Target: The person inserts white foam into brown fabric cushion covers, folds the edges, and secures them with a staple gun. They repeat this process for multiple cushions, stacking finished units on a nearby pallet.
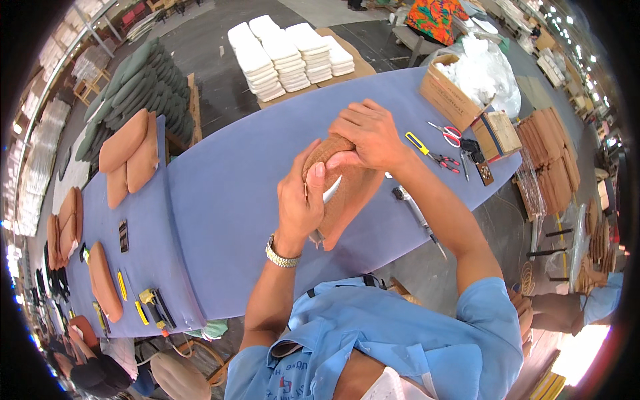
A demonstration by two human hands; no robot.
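Above the blue-covered table I hold up a brown fabric cushion cover point(355, 195), tilted, with a slit of white padding point(332, 189) showing in its opening. My left hand point(299, 197), a metal watch on its wrist, grips the near-left side, thumb pointing up along the fabric. Over the top end curls my right hand point(367, 137), its fingers bent and its thumb pressed near the opening. The inside of the cover is mostly hidden by the hands and the folded fabric.
On the blue table point(233, 200) lie red-handled scissors point(452, 137), a yellow-handled screwdriver point(417, 143), pliers point(443, 160), an air tool point(415, 208) near the edge, and a cardboard box point(453, 93). Brown cushions point(128, 160) and a staple gun point(156, 308) sit left; white pads point(267, 57) stand beyond.
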